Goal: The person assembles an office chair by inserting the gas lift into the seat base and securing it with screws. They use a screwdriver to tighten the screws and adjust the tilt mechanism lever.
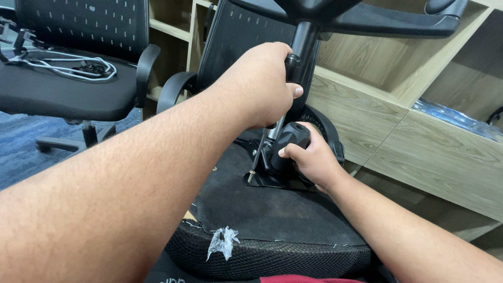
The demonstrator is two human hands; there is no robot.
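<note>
The left hand (259, 84) is clenched on a screwdriver (262, 144), tip at the black mounting plate (272, 181) near the middle of the overturned chair seat (262, 209); the right hand (309, 157) grips the black mechanism housing (291, 139). This looks like screw-driving; next calls for steady downward turning. Room is tight: the gas column (304, 39) is just beside the left hand.

From my remote seat: both forearms bare, no sleeves in view, no watch, rings or gloves. Left hand (259, 84) & right hand (310, 155) bare too; fine hair along arms, short trimmed nails.
</note>
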